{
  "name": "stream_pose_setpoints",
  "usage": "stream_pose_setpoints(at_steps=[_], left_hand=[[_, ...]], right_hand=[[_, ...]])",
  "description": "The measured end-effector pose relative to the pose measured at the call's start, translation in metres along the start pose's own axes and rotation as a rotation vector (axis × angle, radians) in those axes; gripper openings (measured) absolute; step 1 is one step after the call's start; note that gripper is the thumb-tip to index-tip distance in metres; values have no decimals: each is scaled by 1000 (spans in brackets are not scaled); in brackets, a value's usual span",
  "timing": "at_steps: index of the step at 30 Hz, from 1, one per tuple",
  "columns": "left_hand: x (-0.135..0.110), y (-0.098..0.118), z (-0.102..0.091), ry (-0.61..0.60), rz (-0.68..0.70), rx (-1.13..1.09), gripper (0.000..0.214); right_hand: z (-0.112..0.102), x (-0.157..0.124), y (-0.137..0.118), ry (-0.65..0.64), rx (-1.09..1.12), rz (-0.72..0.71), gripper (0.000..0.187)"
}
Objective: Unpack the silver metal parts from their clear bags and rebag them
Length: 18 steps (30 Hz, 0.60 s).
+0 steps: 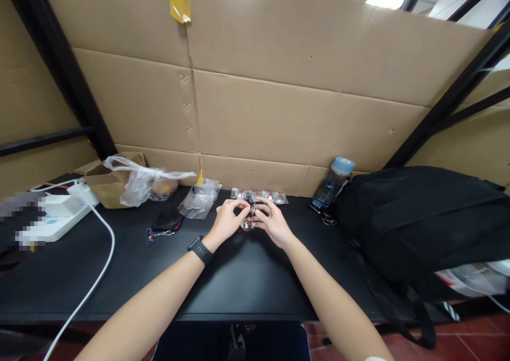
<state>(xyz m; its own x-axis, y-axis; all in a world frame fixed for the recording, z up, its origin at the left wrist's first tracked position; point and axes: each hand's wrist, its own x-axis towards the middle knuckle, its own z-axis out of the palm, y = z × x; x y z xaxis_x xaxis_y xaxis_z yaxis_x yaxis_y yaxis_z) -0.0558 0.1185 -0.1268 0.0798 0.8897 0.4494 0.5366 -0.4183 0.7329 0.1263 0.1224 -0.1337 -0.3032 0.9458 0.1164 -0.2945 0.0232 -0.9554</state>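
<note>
**A:** Starting close in, what is sitting nearest the front edge of the desk (239, 281)?

**B:** Only the two forearms are lying across it, the left one wearing a watch (201, 250). A white cable (101, 265) is trailing over the edge well to the left. I'm judging that an elbow swinging wide could be snagging it.

**A:** And the hands?

**B:** The left hand (228, 222) and the right hand (273, 224) are meeting at mid-desk. The fingertips of both are pinching together on a small shiny piece (247, 225). It is sitting low over the black top between them, and I cannot tell whether it is touching. It is too small for me to be saying what it is.

**A:** So what is worrying you?

**B:** Fingertips alone are doing the holding. If either pinch is slackening, the piece could be dropping and rolling across that smooth surface.

**A:** Rolling where?

**B:** Likely into the row of packets (260, 195) lying just behind the hands. Similar shiny bits are showing there, so it could be getting mixed in. A clear bag (199, 197) is lying just left of them.

**A:** Anything farther out?

**B:** A water bottle (332, 183) is standing upright to the right, beside a backpack (418, 217) and close to the cardboard wall (279, 111). A wide sweep of the right arm could be tipping it.
</note>
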Motion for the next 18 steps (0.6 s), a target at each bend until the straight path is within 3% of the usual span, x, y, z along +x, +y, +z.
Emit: stream_pose_setpoints(at_steps=[9, 13, 15, 18], left_hand=[[0, 9, -7, -42, 58, 151, 16], [7, 8, -20, -76, 96, 223, 26], [13, 2, -36, 17, 51, 328, 28], [20, -21, -67, 261, -171, 572, 26]], right_hand=[[-5, 2, -1, 3, 104, 77, 53], [-3, 1, -3, 30, 63, 69, 55], [-3, 0, -4, 45, 20, 61, 58], [-6, 1, -6, 53, -32, 67, 58]])
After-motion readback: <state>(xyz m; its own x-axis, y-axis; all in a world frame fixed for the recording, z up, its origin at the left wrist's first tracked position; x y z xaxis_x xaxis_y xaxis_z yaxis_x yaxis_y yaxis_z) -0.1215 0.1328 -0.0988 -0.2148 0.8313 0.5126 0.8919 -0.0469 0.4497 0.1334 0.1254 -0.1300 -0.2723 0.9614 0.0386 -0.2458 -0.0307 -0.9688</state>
